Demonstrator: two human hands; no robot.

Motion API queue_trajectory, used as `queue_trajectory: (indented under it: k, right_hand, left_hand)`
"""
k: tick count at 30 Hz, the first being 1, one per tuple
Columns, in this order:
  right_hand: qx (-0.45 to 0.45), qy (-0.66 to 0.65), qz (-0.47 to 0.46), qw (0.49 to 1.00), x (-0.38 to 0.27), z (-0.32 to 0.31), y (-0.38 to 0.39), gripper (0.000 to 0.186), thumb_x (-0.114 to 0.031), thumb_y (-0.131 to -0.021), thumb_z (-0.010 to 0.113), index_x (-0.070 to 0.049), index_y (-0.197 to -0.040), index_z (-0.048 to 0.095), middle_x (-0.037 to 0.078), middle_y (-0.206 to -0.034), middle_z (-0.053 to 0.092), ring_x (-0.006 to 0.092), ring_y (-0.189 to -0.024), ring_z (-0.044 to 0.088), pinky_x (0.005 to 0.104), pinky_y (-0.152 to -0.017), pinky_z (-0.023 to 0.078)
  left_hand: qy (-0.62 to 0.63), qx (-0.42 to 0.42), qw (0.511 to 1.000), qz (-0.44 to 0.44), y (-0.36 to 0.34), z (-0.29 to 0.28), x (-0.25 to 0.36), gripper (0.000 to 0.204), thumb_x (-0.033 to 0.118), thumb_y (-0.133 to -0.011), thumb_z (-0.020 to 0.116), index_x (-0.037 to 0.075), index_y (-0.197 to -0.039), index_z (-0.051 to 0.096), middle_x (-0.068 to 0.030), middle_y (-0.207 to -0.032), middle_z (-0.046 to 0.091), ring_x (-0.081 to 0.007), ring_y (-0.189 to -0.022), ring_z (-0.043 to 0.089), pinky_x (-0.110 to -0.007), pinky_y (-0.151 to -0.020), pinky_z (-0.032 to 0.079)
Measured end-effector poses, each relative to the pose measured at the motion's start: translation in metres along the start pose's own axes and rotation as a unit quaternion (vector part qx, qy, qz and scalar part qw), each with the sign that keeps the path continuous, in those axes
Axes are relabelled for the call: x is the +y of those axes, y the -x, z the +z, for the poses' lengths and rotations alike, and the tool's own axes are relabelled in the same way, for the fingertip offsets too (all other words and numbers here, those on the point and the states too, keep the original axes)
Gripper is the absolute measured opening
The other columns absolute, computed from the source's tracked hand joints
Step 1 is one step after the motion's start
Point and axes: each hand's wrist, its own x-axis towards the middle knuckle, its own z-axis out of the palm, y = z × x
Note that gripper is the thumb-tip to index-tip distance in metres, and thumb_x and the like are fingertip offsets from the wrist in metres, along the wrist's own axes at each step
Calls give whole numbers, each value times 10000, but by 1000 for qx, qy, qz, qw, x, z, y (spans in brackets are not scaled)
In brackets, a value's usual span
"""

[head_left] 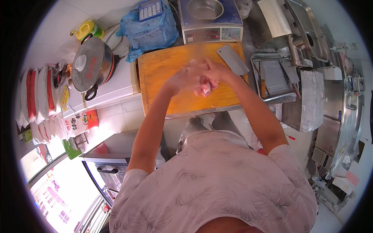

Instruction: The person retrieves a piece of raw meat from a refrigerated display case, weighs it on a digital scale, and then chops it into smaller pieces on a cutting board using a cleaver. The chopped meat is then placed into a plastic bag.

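Over the yellow cutting board (159, 64), my two hands meet near its middle. Thin clear plastic seems to cover my left hand (180, 81); whether it is a glove or a bag I cannot tell. My right hand (213, 70) comes in from the other side, its fingers bent toward the left one. Blur smears the fingertips of both, so their grip is unclear. Pieces of raw pink meat (206, 89) show just below the hands; whether they are held or lie on the board is hard to see. A cleaver (233, 59) rests at the board's far right corner.
Beyond the board stands a scale (211, 31) with a metal bowl (205, 8) on top. A blue plastic bag (151, 33) carries a calculator (150, 9). At left sits a lidded electric pan (92, 64); at right, a metal rack (272, 75) holds another blade.
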Motion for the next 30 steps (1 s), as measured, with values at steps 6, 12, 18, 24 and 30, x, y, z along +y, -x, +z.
queue_trajectory:
  k: [6,12,18,24,30]
  right_hand:
    - [105,303,-92,943,1,-55,46,416,-309,-993,718,-34,-1300,658,197,-984,790,387,-881,780,502,-770,601]
    - [389,284,-47,875,-25,-327,159,331,-30,-986,672,-72,-1306,749,151,-1200,779,248,-985,760,339,-861,596]
    - [326,459,-114,818,68,-467,118,258,-81,-983,683,-79,-1221,784,172,-1249,731,404,-1107,690,483,-930,555]
    - [326,541,-148,761,84,-529,62,224,-142,-1014,634,-81,-1163,790,159,-1090,724,379,-1056,687,489,-929,556]
    - [298,594,-213,716,80,-549,16,208,-104,-966,622,-100,-1104,779,124,-1063,695,334,-1112,679,457,-934,587]
  left_hand:
    - [156,167,972,45,-57,20,-117,904,159,-859,785,44,-1660,383,-139,-1467,613,-236,-1305,608,-362,-1082,516]
    - [174,183,967,-23,-62,29,-111,1019,29,-772,854,72,-1661,357,-113,-1454,611,-238,-1317,609,-363,-1091,515]
    - [193,189,963,-17,-67,32,-107,1016,-60,-765,821,93,-1659,363,-92,-1461,616,-242,-1316,615,-374,-1105,517]
    - [244,178,953,-25,-64,35,-99,1011,-105,-773,778,106,-1668,356,-83,-1478,613,-236,-1316,619,-368,-1101,521]
    - [218,200,954,-43,-65,40,-97,1013,-110,-799,770,98,-1685,326,-77,-1497,603,-228,-1336,604,-360,-1109,518]
